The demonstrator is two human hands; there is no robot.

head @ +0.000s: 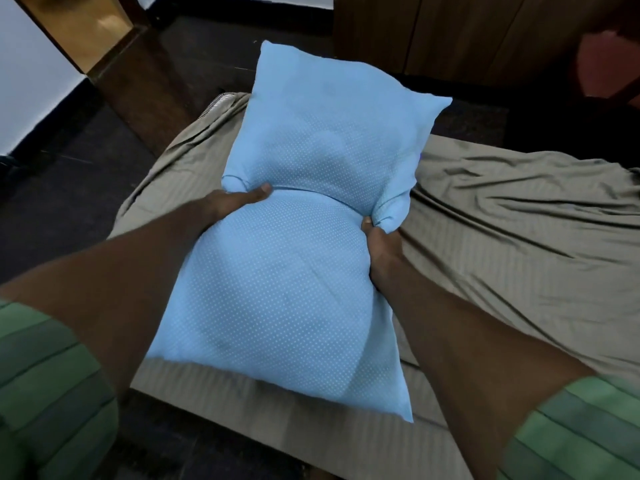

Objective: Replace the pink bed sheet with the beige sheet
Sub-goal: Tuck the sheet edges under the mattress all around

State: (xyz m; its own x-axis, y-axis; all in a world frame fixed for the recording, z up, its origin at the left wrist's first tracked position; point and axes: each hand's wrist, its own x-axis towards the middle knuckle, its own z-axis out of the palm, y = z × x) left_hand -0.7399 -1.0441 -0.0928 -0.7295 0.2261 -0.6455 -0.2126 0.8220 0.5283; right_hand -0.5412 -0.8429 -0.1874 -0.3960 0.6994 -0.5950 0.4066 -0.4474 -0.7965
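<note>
A beige sheet (pixel 502 216) covers the bed, wrinkled on the right side and bunched at the far left corner. Over it I hold a light blue pillow with small white dots (pixel 294 271), lengthwise in the middle of the view. My left hand (pixel 235 202) grips its left side at a squeezed waist, thumb on top. My right hand (pixel 375 244) pinches the fabric on its right side. No pink sheet shows.
A striped mattress corner (pixel 216 102) peeks out at the far left of the bed. Dark floor (pixel 69 188) lies to the left, a wooden door frame (pixel 69 32) at top left, wooden cabinets (pixel 467 32) at the back, a reddish chair (pixel 609 64) at top right.
</note>
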